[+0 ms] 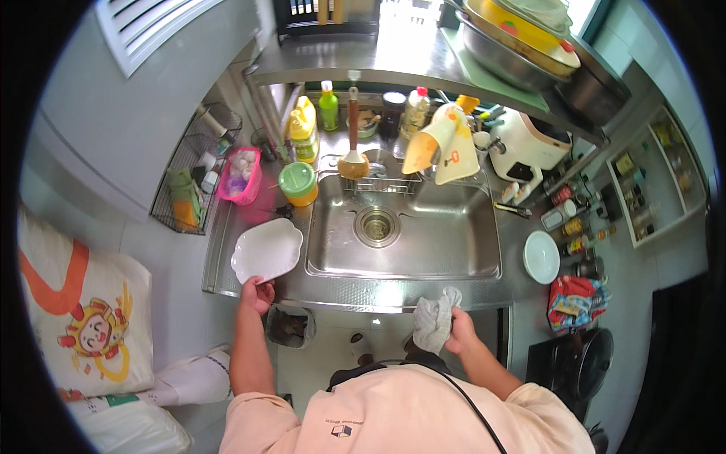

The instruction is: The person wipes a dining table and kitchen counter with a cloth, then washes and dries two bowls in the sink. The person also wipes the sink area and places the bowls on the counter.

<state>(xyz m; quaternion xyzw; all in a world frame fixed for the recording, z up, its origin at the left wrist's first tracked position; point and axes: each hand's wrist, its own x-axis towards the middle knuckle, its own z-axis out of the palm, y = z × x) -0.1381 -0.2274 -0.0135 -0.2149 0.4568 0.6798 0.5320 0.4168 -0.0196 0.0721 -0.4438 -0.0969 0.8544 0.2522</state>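
Note:
My left hand grips the near edge of a white scalloped plate, which lies over the steel counter left of the sink. In my right hand is a crumpled grey cloth, in front of the counter's edge at the right. Between and beyond the hands is a stainless steel sink with a round drain strainer. A white bowl stands on the counter to the right of the sink.
A green-lidded tub and a pink basket stand behind the plate. A brush and patterned mitts hang from the steel shelf over the sink. A bin is below the counter; a black pan sits at right.

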